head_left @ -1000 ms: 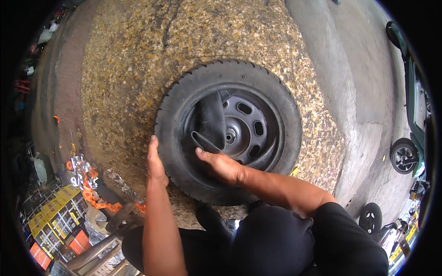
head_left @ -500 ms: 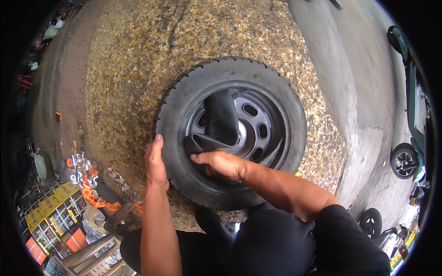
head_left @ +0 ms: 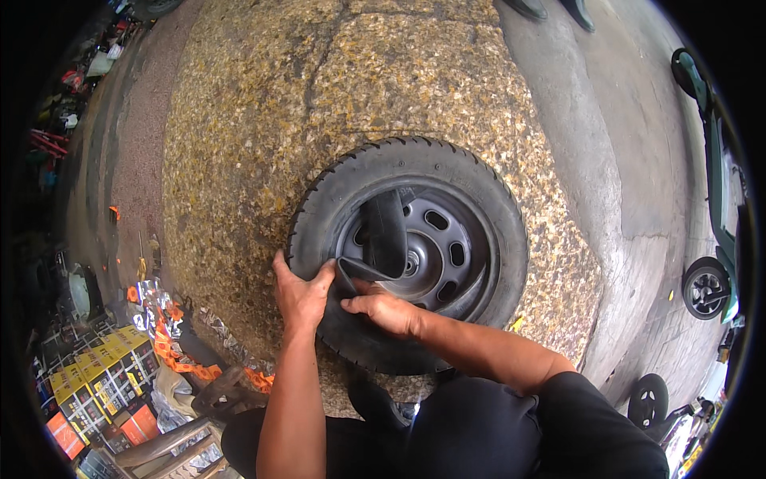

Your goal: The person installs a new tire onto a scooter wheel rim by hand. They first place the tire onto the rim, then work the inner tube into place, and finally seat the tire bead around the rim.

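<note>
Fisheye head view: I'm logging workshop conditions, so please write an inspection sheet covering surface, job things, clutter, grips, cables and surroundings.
Surface: speckled slab, cracked beyond the tire.
Job things: tire lying flat around the dark rim; tube folded, partly over the rim.
Clutter: boxes and orange strips, lower left.
Grips: left grip across the tire's left side; right grip by the tube's fold, partly hidden.
Cables: nothing seen.
Surroundings: green scooter at right; another wheel, lower right.
</note>
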Demonstrator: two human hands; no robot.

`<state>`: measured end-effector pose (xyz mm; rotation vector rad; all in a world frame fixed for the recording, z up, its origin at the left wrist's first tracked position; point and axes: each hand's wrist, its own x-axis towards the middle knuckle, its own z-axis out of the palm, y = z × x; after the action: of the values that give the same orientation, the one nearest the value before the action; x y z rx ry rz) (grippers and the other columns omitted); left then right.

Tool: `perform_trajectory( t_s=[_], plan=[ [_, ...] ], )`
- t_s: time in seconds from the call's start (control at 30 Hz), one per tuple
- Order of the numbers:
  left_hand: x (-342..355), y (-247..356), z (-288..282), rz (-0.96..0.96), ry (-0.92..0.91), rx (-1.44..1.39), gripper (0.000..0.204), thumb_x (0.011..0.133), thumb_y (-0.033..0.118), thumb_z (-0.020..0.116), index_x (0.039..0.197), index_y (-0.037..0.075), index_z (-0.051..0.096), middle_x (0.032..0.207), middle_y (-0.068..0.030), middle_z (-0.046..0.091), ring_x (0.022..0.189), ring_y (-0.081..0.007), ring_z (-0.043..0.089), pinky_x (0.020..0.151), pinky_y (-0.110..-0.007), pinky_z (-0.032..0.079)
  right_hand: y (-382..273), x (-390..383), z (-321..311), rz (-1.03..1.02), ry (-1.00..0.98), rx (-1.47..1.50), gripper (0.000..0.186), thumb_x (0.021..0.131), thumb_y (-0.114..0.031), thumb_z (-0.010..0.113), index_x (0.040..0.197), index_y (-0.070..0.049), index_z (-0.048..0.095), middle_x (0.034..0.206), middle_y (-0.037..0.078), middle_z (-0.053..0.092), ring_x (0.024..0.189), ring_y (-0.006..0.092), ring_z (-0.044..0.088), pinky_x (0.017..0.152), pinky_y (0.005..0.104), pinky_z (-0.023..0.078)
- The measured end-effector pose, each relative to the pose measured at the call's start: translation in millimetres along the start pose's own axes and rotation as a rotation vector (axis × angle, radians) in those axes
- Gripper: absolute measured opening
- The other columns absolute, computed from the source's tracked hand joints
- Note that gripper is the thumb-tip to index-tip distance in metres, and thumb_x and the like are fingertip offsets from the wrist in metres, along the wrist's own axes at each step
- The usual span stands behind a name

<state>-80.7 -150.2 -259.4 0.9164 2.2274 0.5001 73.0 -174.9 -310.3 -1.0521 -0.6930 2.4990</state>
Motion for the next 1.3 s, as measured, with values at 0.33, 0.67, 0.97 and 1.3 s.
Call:
perform_trajectory(
  t_s=[0.33, 0.67, 0.97, 1.3],
  plan=[
    [7.9, 38.7, 8.5, 0.073, -0.033, 0.615, 0.121, 0.069, 0.04, 0.089, 0.159, 0.01, 0.015, 0.152, -0.025, 0.04, 0.134, -0.0422, 0.05, 0.107, -0.054, 0.044, 0.6, -0.7, -1.2, -0.051, -0.102, 0.032, 0.049, 0.092, -0.018, 0.067, 0.135, 0.003, 0.057, 0.118, 0.012, 0.068, 0.108, 0.0212, 0.062, 0.097, 0.0358, 0.048],
    [11.6, 40.9, 3.5, 0.068, -0.094, 0.612, 0.112, 0.073, 0.04, 0.085, 0.159, 0.012, 0.018, 0.147, -0.0256, 0.045, 0.129, -0.0434, 0.053, 0.106, -0.053, 0.045, -3.9, -19.4, 0.1, -0.259, 0.076, 0.23, 0.076, 0.093, -0.015, 0.066, 0.154, 0.008, 0.028, 0.149, 0.025, 0.047, 0.138, 0.0303, 0.046, 0.115, 0.0364, 0.036],
    [22.1, 53.7, 17.0, 0.175, 0.023, 0.614, 0.117, 0.068, 0.044, 0.091, 0.157, 0.012, 0.021, 0.148, -0.0256, 0.044, 0.133, -0.0458, 0.048, 0.106, -0.057, 0.043, -6.4, -8.7, 1.4, -0.203, 0.176, -0.152, 0.069, 0.088, -0.022, 0.073, 0.142, 0.009, 0.043, 0.131, 0.022, 0.06, 0.124, 0.0299, 0.058, 0.106, 0.0367, 0.045],
    [17.0, 84.9, 17.3, 0.12, -0.067, 0.815, 0.102, 0.073, 0.022, 0.086, 0.153, 0.005, 0.025, 0.143, -0.0256, 0.048, 0.126, -0.0437, 0.055, 0.104, -0.05, 0.048, -2.9, 13.8, 3.5, -0.2, 0.092, 0.171, 0.04, 0.094, -0.011, 0.056, 0.131, 0.001, 0.056, 0.116, 0.016, 0.069, 0.11, 0.0252, 0.064, 0.096, 0.036, 0.049]
  ],
)
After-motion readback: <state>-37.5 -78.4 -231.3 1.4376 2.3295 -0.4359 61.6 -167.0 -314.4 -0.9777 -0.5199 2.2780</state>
